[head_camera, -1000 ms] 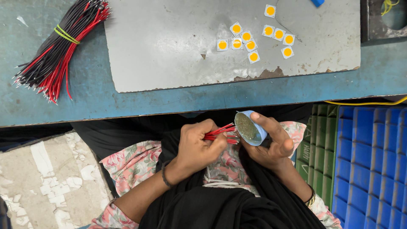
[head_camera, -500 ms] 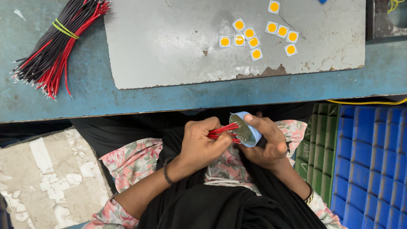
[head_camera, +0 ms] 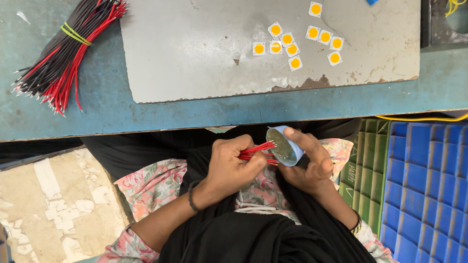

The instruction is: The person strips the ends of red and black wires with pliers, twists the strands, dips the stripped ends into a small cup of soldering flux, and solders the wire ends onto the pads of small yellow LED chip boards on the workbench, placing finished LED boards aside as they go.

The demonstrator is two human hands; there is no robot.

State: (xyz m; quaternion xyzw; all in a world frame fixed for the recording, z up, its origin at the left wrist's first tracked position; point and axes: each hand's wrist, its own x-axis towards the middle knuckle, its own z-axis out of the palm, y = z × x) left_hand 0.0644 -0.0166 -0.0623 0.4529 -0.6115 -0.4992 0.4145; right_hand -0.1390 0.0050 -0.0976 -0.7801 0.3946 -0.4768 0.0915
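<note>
Left hand [head_camera: 233, 165] pinches a few thin red wires [head_camera: 257, 151], tips poking into a small light-blue round tub [head_camera: 285, 146] gripped by the right hand [head_camera: 309, 165], down in the lap below the blue bench [head_camera: 146, 114].

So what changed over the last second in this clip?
Little changed. The left hand keeps its grip on the red wires, their tips now at the mouth of the small blue container that the right hand holds; the container has tilted slightly, both hands shifting a touch. The wire bundle, the yellow-centred square chips on the grey sheet and the blue crate stayed put.
</note>
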